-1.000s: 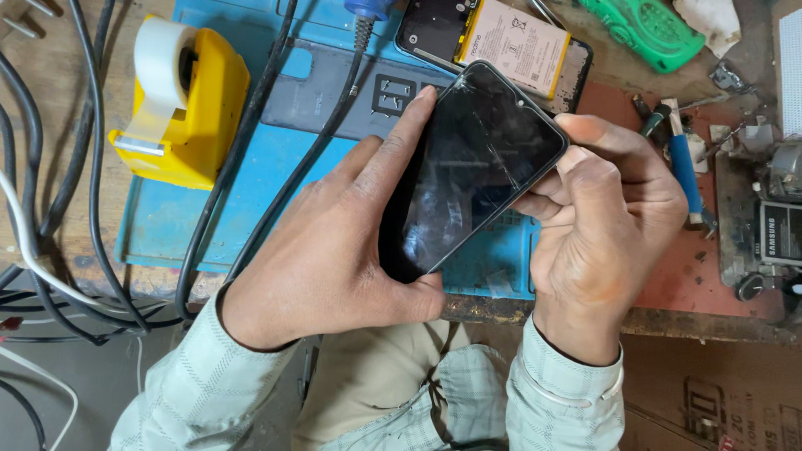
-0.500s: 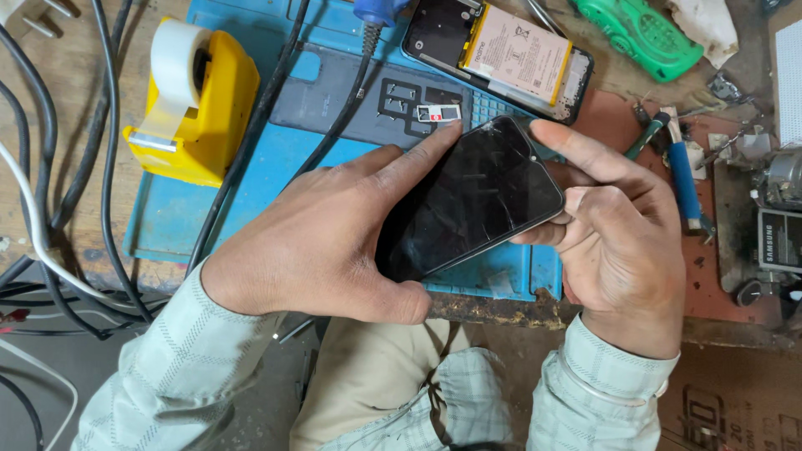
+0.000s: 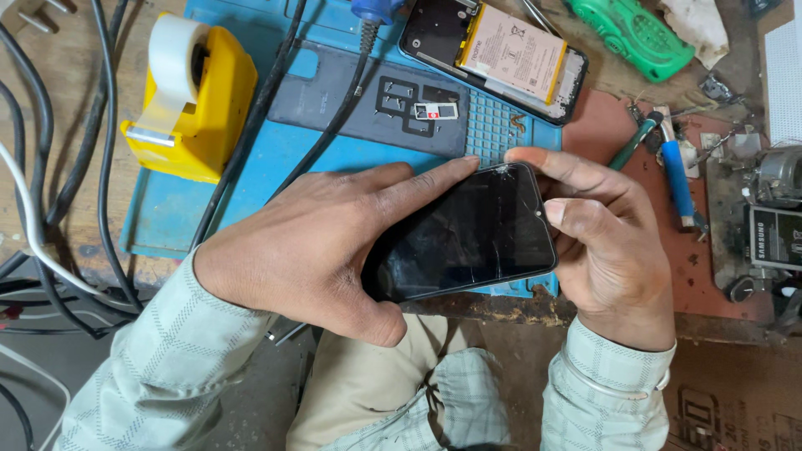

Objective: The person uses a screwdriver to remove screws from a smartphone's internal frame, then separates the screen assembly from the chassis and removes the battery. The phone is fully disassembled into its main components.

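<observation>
Both hands, left (image 3: 309,242) and right (image 3: 606,250), grip the cracked phone (image 3: 464,238) over the blue mat (image 3: 251,167), screen still attached.

- The wooden bench (image 3: 58,75) holds a blue mat (image 3: 276,159).
- A yellow tape holder (image 3: 196,100) sits at the mat's left edge.
- An open phone (image 3: 493,54) lies on the mat.
- Black cables (image 3: 50,167) cross the bench.
</observation>
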